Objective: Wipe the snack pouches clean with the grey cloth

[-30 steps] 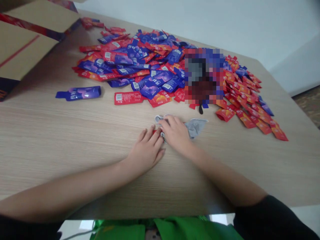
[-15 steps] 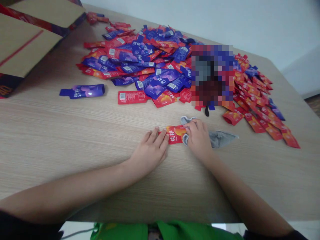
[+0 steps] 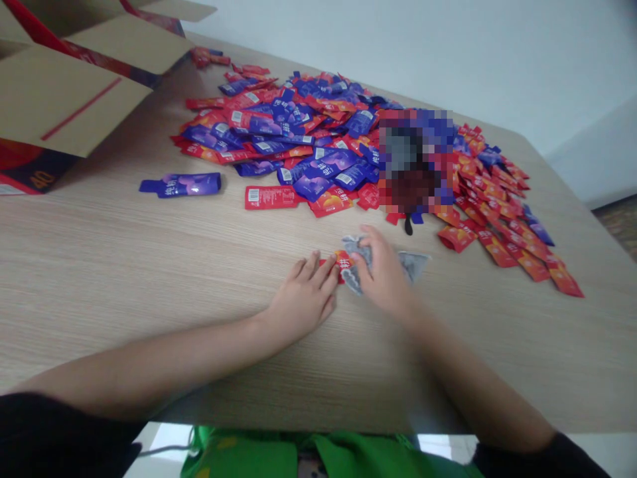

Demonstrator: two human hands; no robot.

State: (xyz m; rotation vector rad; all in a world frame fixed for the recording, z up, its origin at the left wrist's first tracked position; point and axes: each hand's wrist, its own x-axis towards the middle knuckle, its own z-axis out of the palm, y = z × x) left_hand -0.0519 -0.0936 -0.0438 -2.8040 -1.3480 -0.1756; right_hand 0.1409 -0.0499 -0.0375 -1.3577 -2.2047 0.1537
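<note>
On the table in front of me lies a red-and-orange pouch (image 3: 342,259) with white characters, largely covered. The fingers of my left hand (image 3: 302,295) rest flat over its left end and press it to the tabletop, somewhat spread. My right hand (image 3: 384,275) is closed on a grey cloth (image 3: 413,266) with a pale edge. Part of this cloth bunches over the pouch's right side, and a pointed end sticks out to the right of the hand.
A large heap of red and purple pouches (image 3: 318,159) spreads across the table's far side. A single purple pouch (image 3: 189,185) lies to the left of it. An open cardboard box (image 3: 94,99) stands at the far left. A pixelated patch hides part of the heap.
My right hand has slid the cloth leftward over the pouch, covering more of it. My left hand stays on the pouch's left end. The view has shifted slightly.
</note>
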